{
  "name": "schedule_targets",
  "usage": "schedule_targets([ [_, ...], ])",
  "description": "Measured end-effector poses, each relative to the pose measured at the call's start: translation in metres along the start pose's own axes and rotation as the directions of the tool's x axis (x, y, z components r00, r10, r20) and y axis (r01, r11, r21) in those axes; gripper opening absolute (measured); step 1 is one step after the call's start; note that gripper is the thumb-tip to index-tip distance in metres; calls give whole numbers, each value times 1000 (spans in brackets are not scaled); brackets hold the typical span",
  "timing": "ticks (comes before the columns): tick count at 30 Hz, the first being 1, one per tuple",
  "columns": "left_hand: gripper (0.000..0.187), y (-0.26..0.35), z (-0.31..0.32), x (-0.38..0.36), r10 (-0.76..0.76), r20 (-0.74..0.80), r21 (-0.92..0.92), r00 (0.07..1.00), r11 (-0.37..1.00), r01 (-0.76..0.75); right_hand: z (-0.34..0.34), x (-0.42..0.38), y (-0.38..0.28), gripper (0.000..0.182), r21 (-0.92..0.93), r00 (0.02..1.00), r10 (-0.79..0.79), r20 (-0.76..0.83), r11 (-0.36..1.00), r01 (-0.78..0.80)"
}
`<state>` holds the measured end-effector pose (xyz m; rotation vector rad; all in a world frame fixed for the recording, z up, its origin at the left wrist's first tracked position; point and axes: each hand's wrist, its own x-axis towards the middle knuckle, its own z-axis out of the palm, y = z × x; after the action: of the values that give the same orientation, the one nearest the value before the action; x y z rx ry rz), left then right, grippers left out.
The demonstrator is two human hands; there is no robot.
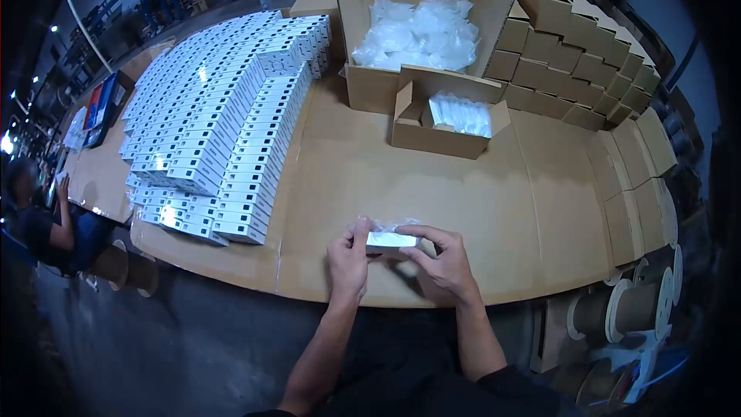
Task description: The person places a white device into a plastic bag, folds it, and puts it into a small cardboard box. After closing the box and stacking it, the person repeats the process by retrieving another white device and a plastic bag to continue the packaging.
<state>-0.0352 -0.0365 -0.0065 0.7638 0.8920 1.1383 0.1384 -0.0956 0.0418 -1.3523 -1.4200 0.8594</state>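
Between my two hands, above the front part of the table, is a small white box (392, 240) with clear plastic wrap around its far side. My left hand (351, 259) grips its left end, thumb on top. The right end is pinched by my right hand (440, 256), between thumb and fingers. Farther back stands an open cardboard carton (440, 140) holding several plastic-wrapped white boxes (461, 116) in a row. To the left, many white boxes (255, 162) with printed labels are stacked in long rows.
A large open carton (372, 91) full of clear plastic bags (421, 31) stands at the back. Brown cardboard boxes (556, 62) are piled at the back right, more (637, 162) along the right edge. Spools (641, 305) sit below right. Another person (50, 216) works at far left.
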Motion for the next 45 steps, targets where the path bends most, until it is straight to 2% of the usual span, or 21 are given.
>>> schedule_targets([
  [4, 35, 5, -9, 1, -129, 43, 22, 991, 992, 128, -6, 5, -10, 32, -44, 998, 33, 52, 999, -31],
  [7, 47, 12, -10, -2, 12, 128, 14, 992, 1000, -14, -9, 5, -5, 31, -110, 997, -17, 79, 994, 26],
  [10, 62, 26, -17, -5, -20, 282, -66, 959, 997, 40, -11, 6, -1, 30, -141, 988, -136, 69, 979, 144],
  [13, 66, 33, -21, -8, 85, 434, 91, 897, 986, -137, -13, 7, -7, 29, -150, 978, -199, 62, 967, 206],
  [16, 67, 41, -22, -9, 47, 512, 137, 858, 981, -136, -15, 8, -5, 28, -195, 966, -241, 89, 947, 254],
  [17, 46, 34, -32, 2, 147, 590, 264, 794, 894, -362, -19, 9, -5, 28, -228, 954, -278, 111, 927, 297],
  [21, 34, 45, -24, 3, -6, 524, 304, 852, 935, -181, -31, 15, -18, 26, -467, 910, -359, 207, 781, 414],
  [23, 31, 47, -23, 7, -58, 504, 334, 862, 933, -133, -39, 21, -27, 25, -498, 882, -292, 369, 739, 453],
  [24, 31, 48, -22, 10, -49, 519, 355, 853, 921, -163, -43, 25, -30, 24, -509, 859, -251, 446, 719, 474],
  [26, 30, 51, -18, 19, -34, 550, 392, 834, 893, -222, -48, 33, -32, 21, -482, 851, -265, 453, 730, 484],
  [27, 38, 54, -14, 24, -38, 527, 390, 849, 899, -202, -52, 39, -33, 19, -469, 846, -273, 457, 735, 490],
  [30, 63, 64, 2, 40, -47, 452, 377, 891, 915, -144, -73, 65, -29, 20, -385, 896, -372, 242, 811, 440],
  [31, 74, 62, 4, 51, 62, 419, 529, 906, 795, -298, -77, 75, -26, 19, -393, 921, -378, 93, 836, 382],
  [33, 72, 68, 11, 74, 138, 473, 668, 870, 587, -457, -82, 96, -17, 17, -379, 908, -366, -206, 885, 271],
  [34, 72, 69, 13, 85, 165, 503, 720, 849, 463, -516, -80, 108, -11, 17, -308, 882, -340, -326, 920, 241],
  [35, 71, 64, 12, 100, 217, 601, 682, 769, 362, -635, -78, 122, -4, 17, -351, 838, -382, -388, 903, 249],
  [36, 71, 63, 15, 111, 207, 623, 703, 755, 274, -656, -75, 134, 3, 16, -394, 787, -425, -446, 883, 253],
  [39, 74, 54, 34, 136, 167, 680, 720, 714, 33, -694, -66, 160, 19, 16, -599, 727, -526, -441, 776, 198],
  [41, 77, 46, 43, 150, 140, 710, 703, 691, -87, -705, -56, 167, 23, 15, -620, 706, -543, -454, 762, 187],
  [44, 81, 44, 56, 154, 117, 680, 733, 724, -126, -668, -50, 176, 33, 16, -648, 723, -532, -441, 746, 153],
  [45, 85, 38, 56, 158, 161, 675, 738, 720, -164, -654, -49, 180, 35, 16, -640, 734, -519, -438, 753, 150],
])
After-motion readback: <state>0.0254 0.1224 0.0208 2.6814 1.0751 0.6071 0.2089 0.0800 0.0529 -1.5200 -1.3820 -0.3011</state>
